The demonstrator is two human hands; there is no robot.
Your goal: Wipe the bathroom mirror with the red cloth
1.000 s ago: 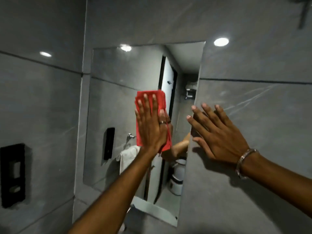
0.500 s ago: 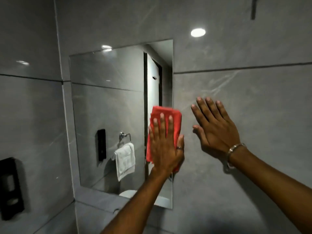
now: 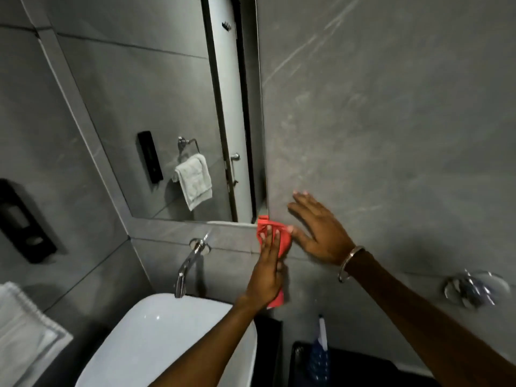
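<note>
The mirror point(image 3: 156, 101) hangs on the grey tiled wall, reflecting a door and a white towel on a ring. My left hand point(image 3: 266, 272) presses the red cloth point(image 3: 283, 237) flat against the wall just below the mirror's bottom right corner. The cloth shows above my fingers and below my wrist. My right hand point(image 3: 318, 233) lies flat on the grey wall right of the mirror, fingers spread, its thumb touching the cloth. A metal bangle sits on that wrist.
A chrome wall tap point(image 3: 190, 261) juts out over the white basin point(image 3: 167, 339) below the mirror. A black dispenser point(image 3: 25, 222) is on the left wall, a folded white towel point(image 3: 22, 331) at lower left. A chrome fitting point(image 3: 474, 289) is at right, a dark holder with a toothbrush point(image 3: 321, 347) below.
My left hand slid the red cloth down the mirror's right side to just under its bottom corner. My right hand also dropped lower on the wall. The view tilted down to the basin.
</note>
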